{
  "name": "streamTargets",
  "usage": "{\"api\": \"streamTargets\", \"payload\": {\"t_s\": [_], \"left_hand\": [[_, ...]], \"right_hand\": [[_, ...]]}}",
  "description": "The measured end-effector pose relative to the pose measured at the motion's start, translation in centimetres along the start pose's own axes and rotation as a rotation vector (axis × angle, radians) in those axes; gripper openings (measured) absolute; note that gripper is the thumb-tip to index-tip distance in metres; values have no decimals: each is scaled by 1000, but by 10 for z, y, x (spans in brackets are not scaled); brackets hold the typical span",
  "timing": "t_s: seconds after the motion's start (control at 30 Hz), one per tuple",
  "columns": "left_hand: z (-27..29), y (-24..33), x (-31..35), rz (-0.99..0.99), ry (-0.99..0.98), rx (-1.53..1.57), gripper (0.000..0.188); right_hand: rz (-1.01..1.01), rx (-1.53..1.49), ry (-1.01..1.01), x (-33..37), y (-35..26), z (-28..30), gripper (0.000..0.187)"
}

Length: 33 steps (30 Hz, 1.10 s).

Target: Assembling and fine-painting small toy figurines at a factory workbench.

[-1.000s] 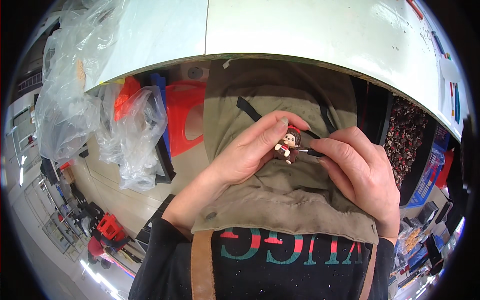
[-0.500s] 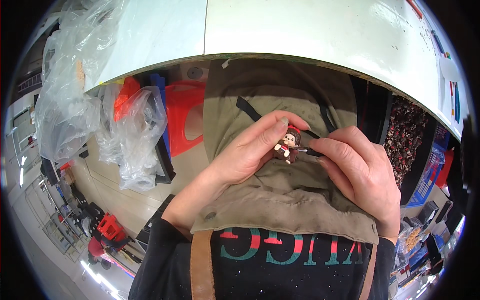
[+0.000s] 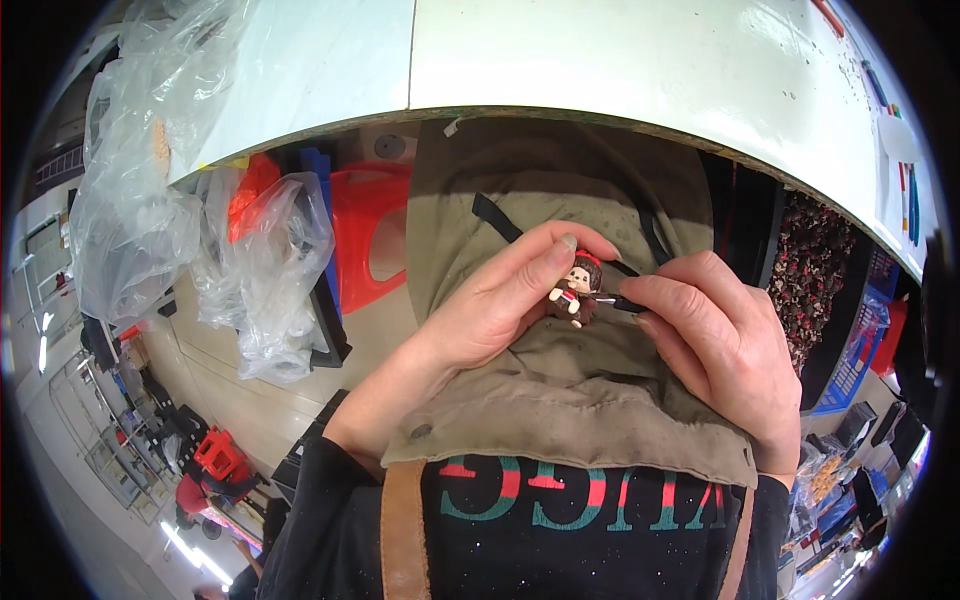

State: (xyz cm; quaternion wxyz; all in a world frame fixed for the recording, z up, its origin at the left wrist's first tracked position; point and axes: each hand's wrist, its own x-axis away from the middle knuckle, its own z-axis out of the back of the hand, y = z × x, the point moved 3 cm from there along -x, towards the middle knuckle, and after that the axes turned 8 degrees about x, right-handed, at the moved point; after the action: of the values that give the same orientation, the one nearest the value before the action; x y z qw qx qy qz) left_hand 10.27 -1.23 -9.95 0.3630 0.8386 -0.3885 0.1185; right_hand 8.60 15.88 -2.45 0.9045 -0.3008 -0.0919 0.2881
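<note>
My left hand [image 3: 500,295] is closed around a small figurine [image 3: 574,290] with brown hair, a red band on its head and a pale face. Thumb and fingers grip it by its head and side, above the olive apron [image 3: 560,395] over my lap. From the other side my right hand [image 3: 720,325] pinches a thin tool with a black handle [image 3: 627,304]. The tool's narrow metal tip meets the figurine's side; its exact shape is too small to tell.
A pale worktable [image 3: 650,60] curves across the far side, with clear plastic bags [image 3: 265,270] hanging at its left. Below it stands a red stool [image 3: 365,235]. At the right a dark tray [image 3: 810,265] holds many small brown-and-red pieces, beside a blue basket [image 3: 850,350].
Both hands, the figurine and the tool keep nearly the same place. At the lower left edge, part of another person has come into view.
</note>
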Motion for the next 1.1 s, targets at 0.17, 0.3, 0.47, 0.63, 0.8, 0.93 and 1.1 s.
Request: {"api": "streamTargets", "payload": {"t_s": [0.17, 0.3, 0.47, 0.63, 0.8, 0.93, 1.1], "left_hand": [[-2, 0, -4, 4, -22, 12, 41], [-8, 0, -5, 6, -26, -3, 39], [10, -3, 0, -80, -36, 84, 31], [3, 0, -10, -87, -61, 48, 30], [4, -1, -16, -112, -65, 8, 32], [0, 0, -14, -149, -118, -15, 37], [7, 0, -11, -127, -155, 5, 49]], "right_hand": [[0, 3, -1, 0, 2, 4, 29], [-43, 35, -19, 5, -4, 14, 29], [-4, -88, 74, -4, 25, 23, 25], [-176, 177, 368, -8, 60, 64, 22], [-173, 438, 509, -29, 98, 80, 23], [7, 658, 533, -58, 111, 80, 24], [2, 662, 632, -51, 114, 93, 27]]}}
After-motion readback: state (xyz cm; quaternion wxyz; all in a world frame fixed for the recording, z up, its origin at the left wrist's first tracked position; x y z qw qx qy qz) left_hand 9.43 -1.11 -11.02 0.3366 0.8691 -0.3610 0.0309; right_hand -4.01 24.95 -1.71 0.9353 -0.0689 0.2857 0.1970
